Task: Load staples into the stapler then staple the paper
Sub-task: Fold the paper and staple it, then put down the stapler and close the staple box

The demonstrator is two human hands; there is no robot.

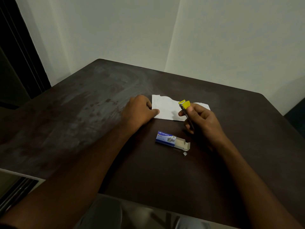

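A torn-edged white paper lies flat on the dark table. My left hand grips its left edge, thumb on top of the sheet. My right hand holds a small yellow and metal stapler above the paper's right part, its yellow end pointing up and away. A blue staple box lies nearer to me with its inner tray slid out to the right. A short strip of loose staples lies just in front of the tray.
The table's far edge meets a pale wall corner. A dark door frame stands at the left. My knees show below the near table edge.
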